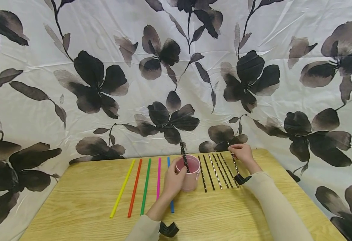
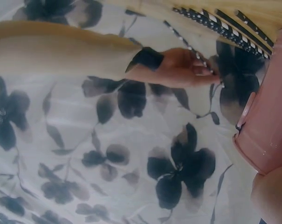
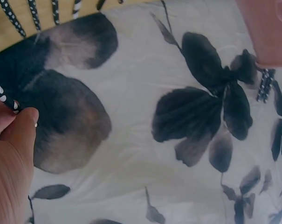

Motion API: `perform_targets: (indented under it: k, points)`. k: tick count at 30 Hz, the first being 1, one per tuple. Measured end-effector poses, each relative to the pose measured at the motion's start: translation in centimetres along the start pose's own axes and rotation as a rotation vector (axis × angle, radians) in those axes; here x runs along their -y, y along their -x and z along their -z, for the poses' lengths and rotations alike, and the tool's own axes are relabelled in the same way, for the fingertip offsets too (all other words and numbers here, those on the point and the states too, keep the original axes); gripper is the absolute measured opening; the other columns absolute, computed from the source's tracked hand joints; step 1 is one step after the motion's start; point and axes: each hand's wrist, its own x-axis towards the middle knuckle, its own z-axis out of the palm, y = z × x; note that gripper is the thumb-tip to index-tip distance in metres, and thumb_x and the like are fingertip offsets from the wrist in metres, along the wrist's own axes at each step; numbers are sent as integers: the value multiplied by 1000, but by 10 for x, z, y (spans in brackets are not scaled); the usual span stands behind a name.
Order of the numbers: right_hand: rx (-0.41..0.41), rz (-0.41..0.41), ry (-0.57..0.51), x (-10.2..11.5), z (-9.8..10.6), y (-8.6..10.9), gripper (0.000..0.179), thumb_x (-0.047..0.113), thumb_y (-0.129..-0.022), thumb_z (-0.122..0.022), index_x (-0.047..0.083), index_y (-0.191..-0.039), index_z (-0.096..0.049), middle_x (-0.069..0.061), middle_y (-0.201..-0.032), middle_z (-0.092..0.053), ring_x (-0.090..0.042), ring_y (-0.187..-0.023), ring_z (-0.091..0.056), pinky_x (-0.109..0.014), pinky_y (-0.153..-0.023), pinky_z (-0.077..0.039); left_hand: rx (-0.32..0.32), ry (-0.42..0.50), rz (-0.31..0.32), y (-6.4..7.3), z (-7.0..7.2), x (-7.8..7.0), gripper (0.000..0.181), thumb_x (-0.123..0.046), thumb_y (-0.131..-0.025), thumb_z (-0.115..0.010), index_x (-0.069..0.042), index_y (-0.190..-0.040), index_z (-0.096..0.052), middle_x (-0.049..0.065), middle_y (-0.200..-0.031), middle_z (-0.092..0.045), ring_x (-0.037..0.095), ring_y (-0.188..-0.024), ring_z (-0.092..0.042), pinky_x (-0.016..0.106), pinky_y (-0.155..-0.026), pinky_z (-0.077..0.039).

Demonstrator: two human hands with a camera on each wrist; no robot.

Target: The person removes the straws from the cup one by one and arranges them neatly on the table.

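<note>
My left hand (image 1: 175, 177) grips the rim of a small pink bucket (image 1: 190, 184), thumb over the near edge. Black dotted straws (image 1: 183, 152) lean inside it and stick out above the rim. In the left wrist view the bucket (image 2: 266, 121) fills the right edge, with part of the left hand (image 2: 273, 193) at its rim. At the table's back right, my right hand (image 1: 243, 154) pinches a black straw with white spots (image 1: 233, 157) near its upper end. The right wrist view shows this straw (image 3: 5, 99) between thumb and fingers.
Several black-and-white patterned straws (image 1: 214, 170) lie in a row right of the bucket. Left of it lie yellow (image 1: 122, 189), red (image 1: 134, 188), green (image 1: 145, 186), pink (image 1: 159, 179) and blue (image 1: 172, 206) straws on the wooden table (image 1: 82, 197). A floral cloth (image 1: 127, 97) hangs behind.
</note>
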Motion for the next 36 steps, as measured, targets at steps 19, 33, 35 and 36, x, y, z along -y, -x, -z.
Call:
perform_targets:
  k: [19,33,35,36]
  points:
    - [13,-47,47,-41,-10,-13,26,16,-78,-66,-2,-97,-64,-8,-62,-57,-10,-43,-44,-24,-39,-38,0,-1,-15,3,-1,1,39,-19,-84,-54,-22,-123,-49,0,-107,-58,12,-89,-54,31,-73,-46]
    - [8,-86,131,-47,-16,-13,27,19,-74,-70,1,-93,-66,-7,-62,-59,-13,-46,-50,-27,-41,-43,-19,-31,-34,3,-2,4,37,-19,-84,-53,-22,-121,-50,-1,-103,-58,12,-79,-52,30,-65,-44]
    - [4,-80,143,-48,-17,-14,25,19,-73,-70,2,-91,-67,-7,-63,-60,-12,-47,-50,-28,-42,-43,-6,-23,-26,3,-2,4,37,-20,-85,-53,-22,-121,-50,-1,-106,-57,12,-83,-53,30,-68,-44]
    - [3,-75,149,-48,-17,-14,25,19,-73,-70,2,-91,-67,-8,-64,-60,-13,-47,-50,-28,-42,-43,0,-20,-23,3,-2,4,37,-21,-85,-52,-22,-121,-49,0,-106,-57,12,-85,-53,31,-69,-45]
